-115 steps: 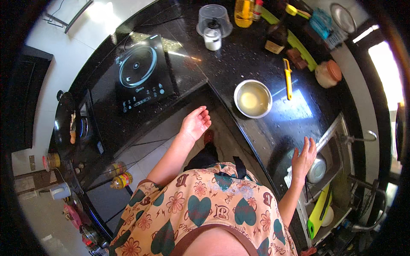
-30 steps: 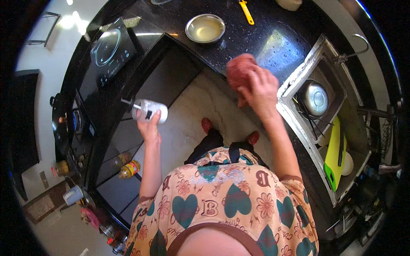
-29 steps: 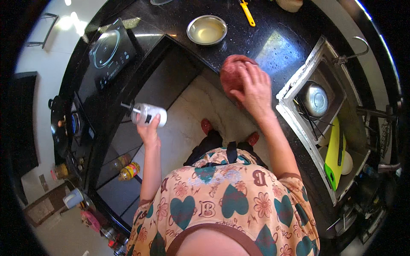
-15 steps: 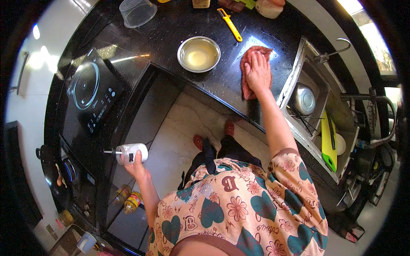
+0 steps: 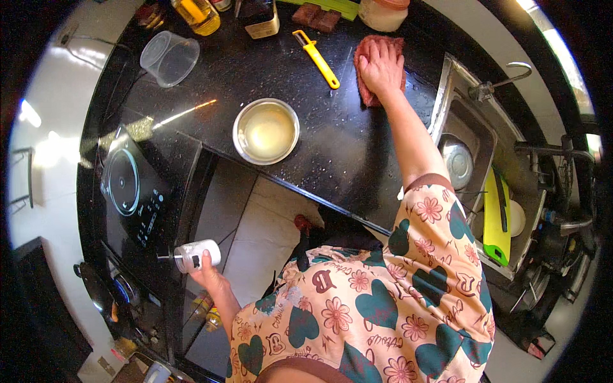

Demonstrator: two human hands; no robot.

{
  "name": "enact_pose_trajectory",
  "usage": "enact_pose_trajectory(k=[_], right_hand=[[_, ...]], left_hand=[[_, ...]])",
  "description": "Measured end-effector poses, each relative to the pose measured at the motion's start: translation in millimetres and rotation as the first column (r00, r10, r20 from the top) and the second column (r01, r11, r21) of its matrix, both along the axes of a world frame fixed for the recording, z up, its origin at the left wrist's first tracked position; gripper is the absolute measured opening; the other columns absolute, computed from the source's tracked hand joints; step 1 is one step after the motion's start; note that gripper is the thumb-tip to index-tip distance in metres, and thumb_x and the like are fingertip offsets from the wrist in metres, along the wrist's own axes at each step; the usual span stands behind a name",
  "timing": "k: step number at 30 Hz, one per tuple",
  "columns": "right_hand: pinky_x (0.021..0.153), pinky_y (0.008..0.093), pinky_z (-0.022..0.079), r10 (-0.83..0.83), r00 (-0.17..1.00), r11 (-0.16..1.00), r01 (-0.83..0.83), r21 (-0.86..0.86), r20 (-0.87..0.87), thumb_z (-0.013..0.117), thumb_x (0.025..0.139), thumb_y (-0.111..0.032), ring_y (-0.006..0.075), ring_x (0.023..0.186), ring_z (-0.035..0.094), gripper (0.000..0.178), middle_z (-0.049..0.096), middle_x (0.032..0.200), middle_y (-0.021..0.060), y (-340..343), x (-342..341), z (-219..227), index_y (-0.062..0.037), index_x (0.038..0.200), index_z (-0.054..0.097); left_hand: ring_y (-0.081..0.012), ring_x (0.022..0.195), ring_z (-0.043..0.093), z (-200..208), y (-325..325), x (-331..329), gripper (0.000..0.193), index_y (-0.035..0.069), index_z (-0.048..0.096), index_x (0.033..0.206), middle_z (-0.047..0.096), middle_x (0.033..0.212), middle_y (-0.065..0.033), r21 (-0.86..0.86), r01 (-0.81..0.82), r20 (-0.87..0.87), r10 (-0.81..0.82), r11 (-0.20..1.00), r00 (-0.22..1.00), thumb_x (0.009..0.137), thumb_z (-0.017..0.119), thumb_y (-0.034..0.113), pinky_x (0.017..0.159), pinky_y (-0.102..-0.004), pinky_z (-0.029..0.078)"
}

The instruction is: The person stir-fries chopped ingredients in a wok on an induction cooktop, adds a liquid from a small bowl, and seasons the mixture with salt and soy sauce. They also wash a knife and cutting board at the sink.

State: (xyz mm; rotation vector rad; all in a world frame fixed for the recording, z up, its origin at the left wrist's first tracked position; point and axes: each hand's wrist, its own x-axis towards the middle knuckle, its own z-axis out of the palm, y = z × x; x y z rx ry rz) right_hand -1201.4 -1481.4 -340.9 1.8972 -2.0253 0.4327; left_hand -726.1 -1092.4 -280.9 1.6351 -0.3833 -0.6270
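Note:
My right hand [image 5: 381, 69] lies pressed on a reddish-brown cloth [image 5: 399, 52], which rests on the black countertop. In my left hand [image 5: 211, 277], held out over the floor to the left, is a clear jar [image 5: 203, 255] with a white end and a thin rod sticking out of the other end. Left of the cloth lies a yellow-handled peeler [image 5: 321, 66]. A steel bowl [image 5: 295, 134] of pale yellowish liquid stands near the counter's front edge, touched by neither hand.
On the right is the sink [image 5: 440, 108], with a steel pot [image 5: 457, 159] and a lime-green cutting board [image 5: 497, 220]. At the left are an induction cooktop [image 5: 128, 185] and a clear plastic tub [image 5: 169, 60]. An oil bottle [image 5: 199, 16] and a lidded jar [image 5: 383, 14] line the back.
My right hand has pushed the cloth farther back on the counter, away from me. The view has shifted forward. The jar stays in my left hand.

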Motion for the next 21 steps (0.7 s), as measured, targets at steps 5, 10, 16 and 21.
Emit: enact_pose_trajectory(k=[5,10,16,21], right_hand=[[0.103,0.0678,0.024,-0.298,0.955,0.942,0.293,0.163,0.009,0.040,0.090,-0.051,0.0382,0.134,0.036,0.064,0.042,0.143,0.0163,-12,-57,6,-0.0093,0.138,0.044],[0.103,0.0691,0.021,-0.502,0.864,0.848,0.498,0.181,-0.025,0.042,0.089,-0.055,0.0420,0.134,0.031,0.069,0.037,0.146,0.0191,2,-100,-3,-0.0065,0.138,0.042],[0.102,0.0675,0.024,-0.554,0.832,0.827,0.546,0.136,0.024,0.049,0.088,-0.053,0.0417,0.134,0.029,0.068,0.035,0.147,0.0175,89,-75,-8,-0.0079,0.139,0.041],[0.101,0.0665,0.028,-0.535,0.845,0.835,0.531,0.141,-0.010,0.052,0.088,-0.051,0.0400,0.133,0.032,0.067,0.036,0.146,0.0160,168,-24,0,-0.0083,0.138,0.042]], left_hand=[[-0.0241,0.106,0.060,17,-35,-22,0.068,0.004,0.040,0.138,0.057,0.122,-0.0127,-0.011,-0.048,-0.021,0.048,0.999,0.999,0.077,0.070,0.000,0.089,-0.0371,0.052],[-0.0226,0.103,0.061,9,-46,-31,0.064,0.004,0.042,0.136,0.058,0.120,-0.0122,-0.019,0.026,-0.028,-0.027,0.999,0.999,0.078,0.069,0.000,0.087,-0.0356,0.053],[-0.0214,0.107,0.058,2,-46,-33,0.061,0.004,0.045,0.133,0.057,0.120,-0.0097,-0.083,0.109,-0.052,-0.113,0.991,0.992,0.076,0.069,-0.004,0.092,-0.0368,0.049],[-0.0195,0.104,0.059,-6,-31,-15,0.064,0.004,0.046,0.132,0.058,0.117,-0.0083,-0.123,0.176,-0.075,-0.187,0.977,0.980,0.074,0.070,-0.008,0.093,-0.0353,0.049]])
